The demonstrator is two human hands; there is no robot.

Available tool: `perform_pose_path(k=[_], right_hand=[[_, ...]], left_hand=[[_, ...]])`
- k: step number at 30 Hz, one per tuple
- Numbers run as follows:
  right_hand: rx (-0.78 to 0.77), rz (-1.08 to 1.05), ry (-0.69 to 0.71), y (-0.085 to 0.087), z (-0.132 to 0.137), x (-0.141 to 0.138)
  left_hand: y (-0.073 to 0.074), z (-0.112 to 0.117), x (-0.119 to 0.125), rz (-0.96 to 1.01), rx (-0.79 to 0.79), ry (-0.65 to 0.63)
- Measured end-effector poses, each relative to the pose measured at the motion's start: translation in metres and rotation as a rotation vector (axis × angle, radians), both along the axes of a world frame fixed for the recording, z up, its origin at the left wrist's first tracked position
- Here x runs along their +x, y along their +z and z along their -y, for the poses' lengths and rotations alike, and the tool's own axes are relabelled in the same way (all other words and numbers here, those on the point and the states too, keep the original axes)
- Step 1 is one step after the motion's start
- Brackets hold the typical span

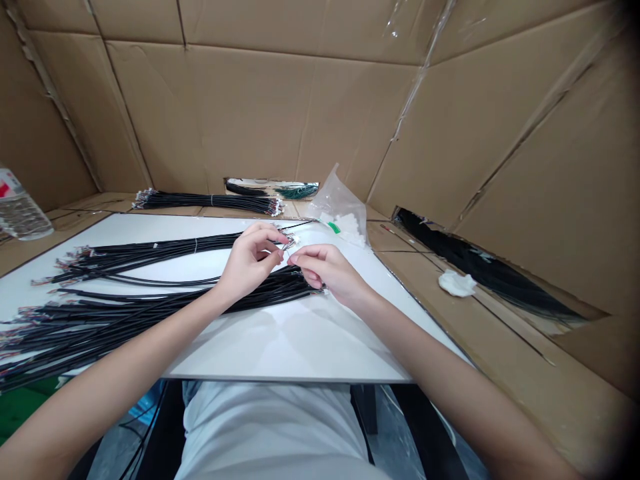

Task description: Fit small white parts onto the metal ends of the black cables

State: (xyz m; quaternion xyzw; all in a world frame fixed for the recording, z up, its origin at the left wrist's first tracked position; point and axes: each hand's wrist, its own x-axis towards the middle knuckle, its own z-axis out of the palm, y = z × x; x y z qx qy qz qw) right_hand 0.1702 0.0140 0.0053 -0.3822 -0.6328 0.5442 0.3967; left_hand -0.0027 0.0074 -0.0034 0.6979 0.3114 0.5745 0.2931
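Note:
Over the right ends of the black cables, my left hand (253, 259) pinches the thin wires (287, 248) at a cable's end between thumb and fingertips. My right hand (325, 268) faces it closely, thumb and forefinger pressed together on a fine wire from the same end. Whether a small connector sits between the fingertips is too small to tell. Beneath both hands lies a big loose bundle of black cables (165, 313) with coloured wire ends at the left. Behind it rests a second, tied bundle (165, 251), partly hidden by my left hand.
A clear plastic bag (340, 200) with small white pieces and a green label stands behind my right hand. Another tied cable bundle (210, 200) lies along the back. A water bottle (23, 207) is far left. On the right cardboard lie a crumpled white wad (457, 283) and a thin cable.

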Motion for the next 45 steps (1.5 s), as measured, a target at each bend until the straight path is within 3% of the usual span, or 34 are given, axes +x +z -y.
perform_pose_path(k=[5,15,24,32,40,45], right_hand=[[0.292,0.114,-0.152,0.0009,0.0047,-0.0037],[0.416,0.145,-0.122,-0.0044,0.0018,-0.0031],[0.397,0.162,-0.123,-0.0044,0.0004,-0.0027],[0.274,0.096,-0.13,-0.0021,0.0016,-0.0008],[0.406,0.018,-0.021,-0.0035,0.001,-0.0017],[0.392,0.031,-0.037,-0.0031,0.0016,-0.0017]], left_hand=[[0.001,0.0012,0.0006,-0.004,-0.033,-0.015],[0.0045,0.0042,0.0042,0.086,-0.203,-0.083],[0.0057,0.0035,0.0043,0.145,-0.276,-0.143],[0.0004,0.0025,0.0046,0.088,-0.251,-0.151],[0.0026,0.0032,0.0065,0.128,-0.358,-0.099],[0.0059,0.003,0.0067,0.192,-0.426,-0.087]])
